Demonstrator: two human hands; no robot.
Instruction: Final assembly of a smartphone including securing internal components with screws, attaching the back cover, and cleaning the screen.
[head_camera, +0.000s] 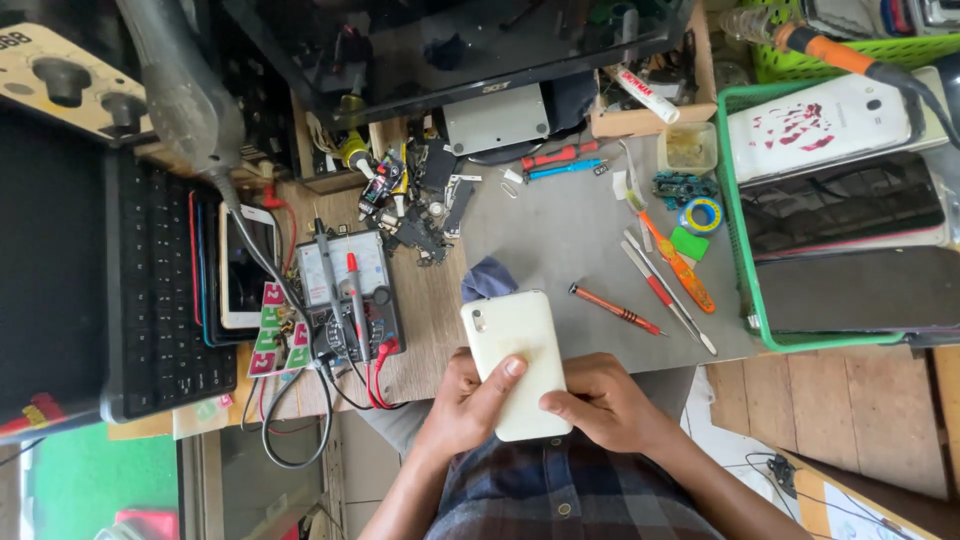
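A white phone (512, 345) lies back-up, its near end held over my lap at the edge of the grey mat (580, 230). My left hand (462, 405) grips its left side, thumb pressed across the white back. My right hand (600, 402) holds the lower right corner, one fingertip on the back. A small blue cloth (487, 279) sits just beyond the phone's far end. A red-handled screwdriver (615, 308) lies on the mat to the phone's right.
A multimeter (345, 290) with red and black probes sits at left beside stacked phones (243, 265) and a black keyboard (165, 290). Tweezers and an orange tool (680, 270) lie near a green basket (740, 200) of phones. Loose parts clutter the back.
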